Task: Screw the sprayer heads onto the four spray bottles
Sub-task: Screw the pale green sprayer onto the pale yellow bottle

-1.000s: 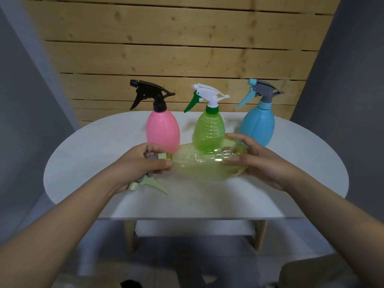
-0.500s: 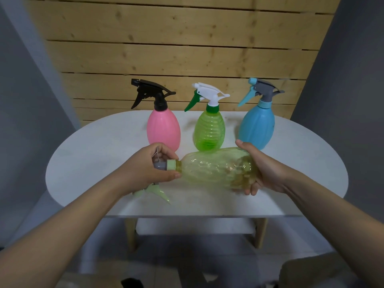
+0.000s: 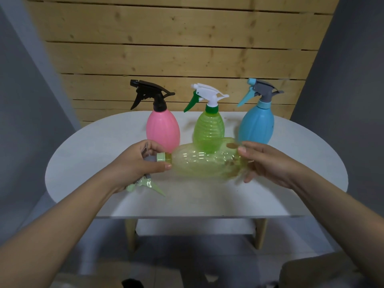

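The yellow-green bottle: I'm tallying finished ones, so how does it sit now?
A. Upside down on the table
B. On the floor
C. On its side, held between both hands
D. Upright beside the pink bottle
C: the yellow-green bottle lies sideways, the left hand gripping its sprayer head, the right hand holding its base.

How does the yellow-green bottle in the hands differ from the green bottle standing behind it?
The yellow-green bottle lies on its side between the left hand and right hand; the green bottle stands upright on the table, untouched. The held one is paler, with a light green sprayer; the standing one's is white with a dark green trigger. Both are translucent and ribbed.
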